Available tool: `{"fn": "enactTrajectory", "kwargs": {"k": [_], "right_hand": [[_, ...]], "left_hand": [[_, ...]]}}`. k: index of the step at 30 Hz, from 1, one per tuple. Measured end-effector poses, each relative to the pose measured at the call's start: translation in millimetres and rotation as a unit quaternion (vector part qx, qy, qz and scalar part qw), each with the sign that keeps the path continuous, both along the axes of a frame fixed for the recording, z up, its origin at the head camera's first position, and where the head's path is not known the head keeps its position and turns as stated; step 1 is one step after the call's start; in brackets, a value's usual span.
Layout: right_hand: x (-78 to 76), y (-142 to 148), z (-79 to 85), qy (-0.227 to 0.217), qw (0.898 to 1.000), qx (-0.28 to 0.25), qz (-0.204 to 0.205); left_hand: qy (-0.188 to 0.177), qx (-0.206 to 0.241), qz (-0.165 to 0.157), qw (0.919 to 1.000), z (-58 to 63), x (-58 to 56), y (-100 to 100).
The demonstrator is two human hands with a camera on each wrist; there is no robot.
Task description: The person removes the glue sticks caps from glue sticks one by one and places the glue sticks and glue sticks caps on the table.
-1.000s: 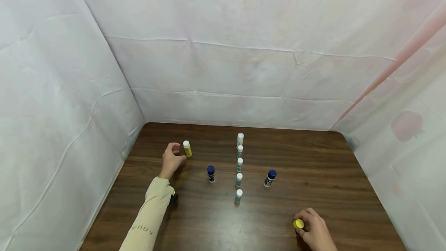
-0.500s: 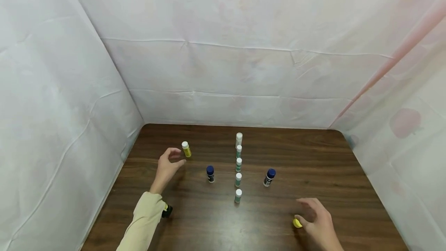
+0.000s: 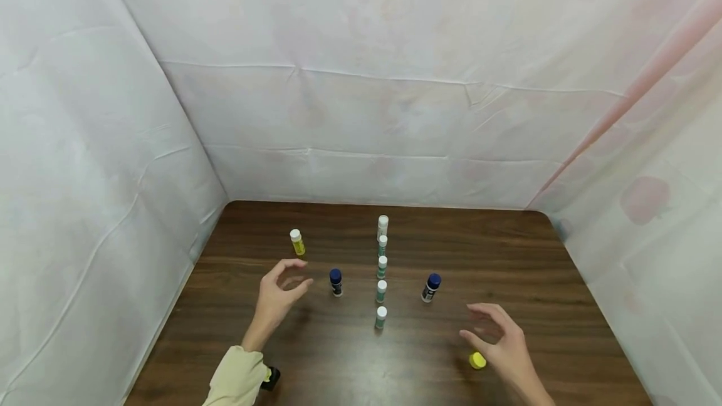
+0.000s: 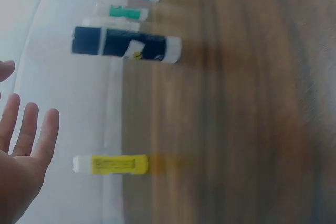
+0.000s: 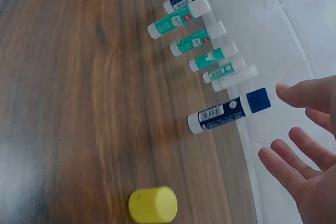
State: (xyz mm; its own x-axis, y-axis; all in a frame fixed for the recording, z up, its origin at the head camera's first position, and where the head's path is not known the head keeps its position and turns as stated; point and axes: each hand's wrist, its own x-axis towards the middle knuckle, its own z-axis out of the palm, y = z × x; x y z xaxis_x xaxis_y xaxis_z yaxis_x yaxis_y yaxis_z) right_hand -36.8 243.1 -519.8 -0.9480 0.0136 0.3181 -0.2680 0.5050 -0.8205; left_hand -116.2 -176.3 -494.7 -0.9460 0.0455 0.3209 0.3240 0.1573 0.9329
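My left hand (image 3: 276,296) hovers over the left part of the table, fingers apart and holding nothing. Just beyond it stands a yellow glue stick (image 3: 298,243) with a white cap. A navy glue stick (image 3: 336,282) stands to its right. My right hand (image 3: 502,343) is likewise spread with nothing in it. A short yellow cylinder (image 3: 477,361) stands on the table by its thumb side, and in the right wrist view this cylinder (image 5: 153,204) looks smooth and unlabelled. Another navy glue stick (image 3: 431,288) stands further to the left of that hand.
Several green-and-white glue sticks (image 3: 381,292) form a line down the middle of the brown wooden table (image 3: 496,255), with a white stick (image 3: 382,228) at the far end. White cloth (image 3: 350,111) walls the back and sides.
My left hand has drawn back from the yellow glue stick, toward the body. My right hand has let go of the yellow cylinder and moved slightly up and away, leaving it standing.
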Motion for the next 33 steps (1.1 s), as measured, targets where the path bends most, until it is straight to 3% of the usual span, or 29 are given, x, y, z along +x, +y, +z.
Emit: {"fn": "enactTrajectory", "kwargs": {"k": [7, 17, 25, 30, 33], "right_hand": [[-8.5, -10, 0.8, 0.014, 0.998, -0.039, 0.049], [-17.9, -28, -4.2, 0.027, 0.989, -0.116, 0.089], [-24.7, -42, -15.1, 0.03, 0.98, -0.152, 0.128], [-28.6, -51, -20.1, 0.021, 0.974, -0.181, 0.135], [-30.4, -55, -23.7, 0.016, 0.971, -0.197, 0.137]], "left_hand": [[0.005, 0.024, -0.03, 0.9992, -15.6, 10.8, 9], [-0.02, 0.062, -0.075, 0.9951, -27.0, 17.9, 22], [-0.044, 0.07, -0.107, 0.9909, -65.1, 16.4, 30], [-0.065, 0.087, -0.127, 0.9859, -76.8, 18.9, 41], [-0.103, 0.106, -0.13, 0.9804, -77.5, 20.6, 49]]}}
